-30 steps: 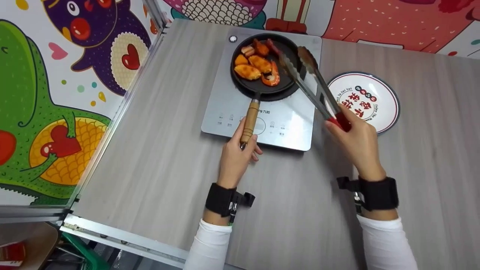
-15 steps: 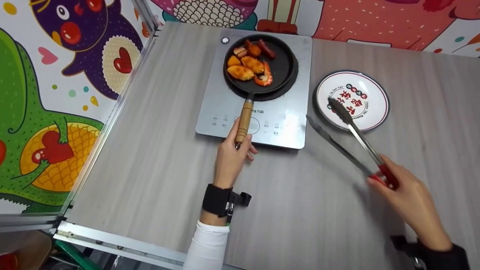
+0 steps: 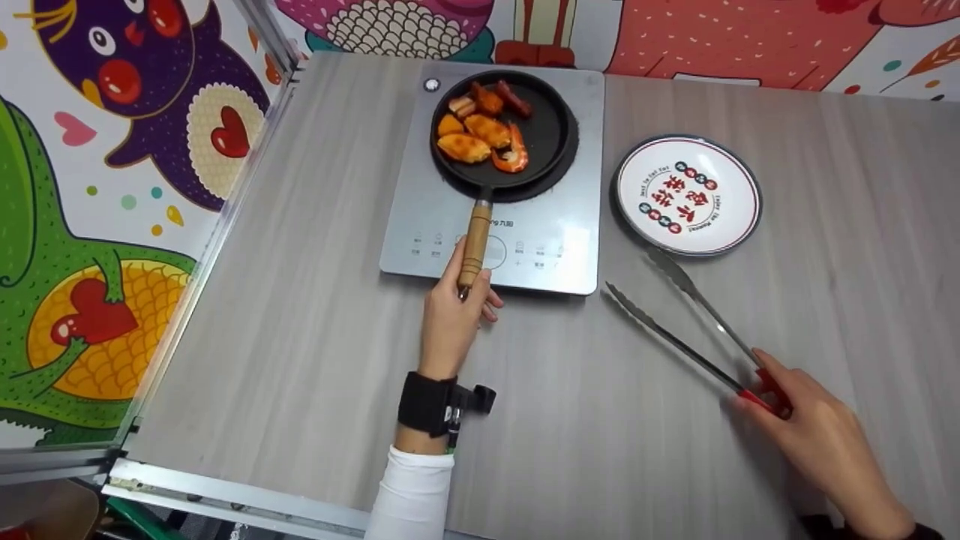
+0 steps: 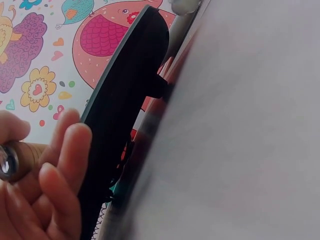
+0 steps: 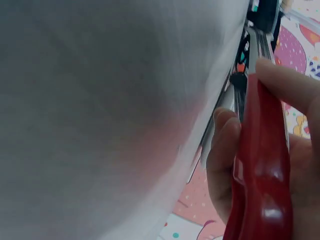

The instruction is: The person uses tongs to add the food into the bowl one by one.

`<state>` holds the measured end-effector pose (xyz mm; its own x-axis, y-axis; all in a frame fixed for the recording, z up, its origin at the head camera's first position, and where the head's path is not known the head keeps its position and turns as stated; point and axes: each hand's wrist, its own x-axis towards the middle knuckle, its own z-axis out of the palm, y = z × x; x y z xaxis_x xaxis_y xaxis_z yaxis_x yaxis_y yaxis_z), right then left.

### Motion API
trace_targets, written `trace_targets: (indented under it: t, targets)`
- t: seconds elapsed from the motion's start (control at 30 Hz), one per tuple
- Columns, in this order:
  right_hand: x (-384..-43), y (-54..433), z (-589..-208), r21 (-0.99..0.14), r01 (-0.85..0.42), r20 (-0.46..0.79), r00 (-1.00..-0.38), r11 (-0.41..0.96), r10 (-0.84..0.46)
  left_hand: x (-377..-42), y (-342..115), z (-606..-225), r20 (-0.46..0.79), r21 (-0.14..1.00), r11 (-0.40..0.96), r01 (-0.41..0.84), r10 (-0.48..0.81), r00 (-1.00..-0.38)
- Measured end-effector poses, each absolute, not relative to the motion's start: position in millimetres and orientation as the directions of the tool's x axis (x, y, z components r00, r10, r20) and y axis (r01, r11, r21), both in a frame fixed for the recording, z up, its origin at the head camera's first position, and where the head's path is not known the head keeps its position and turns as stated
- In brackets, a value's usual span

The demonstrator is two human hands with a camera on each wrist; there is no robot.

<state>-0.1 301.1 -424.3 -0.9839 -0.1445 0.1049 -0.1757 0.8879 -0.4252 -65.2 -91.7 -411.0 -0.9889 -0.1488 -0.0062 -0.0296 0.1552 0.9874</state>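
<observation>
A small black frying pan point(image 3: 544, 146) with a wooden handle point(image 3: 476, 244) sits on a silver induction cooker point(image 3: 412, 210). My left hand point(image 3: 452, 319) holds the end of that handle; its curled fingers also show in the left wrist view. Shrimp point(image 3: 511, 154), a sausage-like piece point(image 3: 514, 100) and several browned pieces point(image 3: 463, 148) lie in the pan's left half. My right hand point(image 3: 821, 431) grips metal tongs point(image 3: 675, 341) by their red handles point(image 5: 265, 160). The tongs' arms are spread with nothing between them, their tips near the front of a white plate point(image 3: 637, 180).
The plate, printed with red characters, stands right of the cooker. A patterned wall point(image 3: 697, 37) borders the table's back, and a patterned panel point(image 3: 142, 202) with a metal frame runs along the left. A metal rail point(image 3: 240, 499) edges the table's front left.
My right hand has drawn the tongs out of the pan, past the plate, toward the front right. The sausage-like piece stays in the pan. My left hand keeps hold of the handle.
</observation>
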Motion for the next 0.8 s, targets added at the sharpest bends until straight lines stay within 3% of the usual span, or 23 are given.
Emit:
trace_targets:
  t: [0.33, 0.63, 0.8]
  targets:
    - [-8.2, 286.5, -428.6, -0.35, -0.263, 0.226, -0.955, 0.899, -0.192, -69.0, -92.0, -418.2, 0.004, 0.989, 0.146, -0.016, -0.137, -0.991]
    - [-12.5, 277.2, -429.6, -0.269, -0.232, 0.156, -0.968, 0.935, -0.195, -74.6, -97.8, -440.1, 0.002, 0.983, 0.182, -0.027, -0.159, -0.987]
    - [-16.9, 279.7, -418.1, -0.292, -0.166, -0.005, -0.985, 0.942, -0.175, -72.6, -98.4, -436.0, 0.013, 0.915, 0.398, -0.065, -0.19, -0.982]
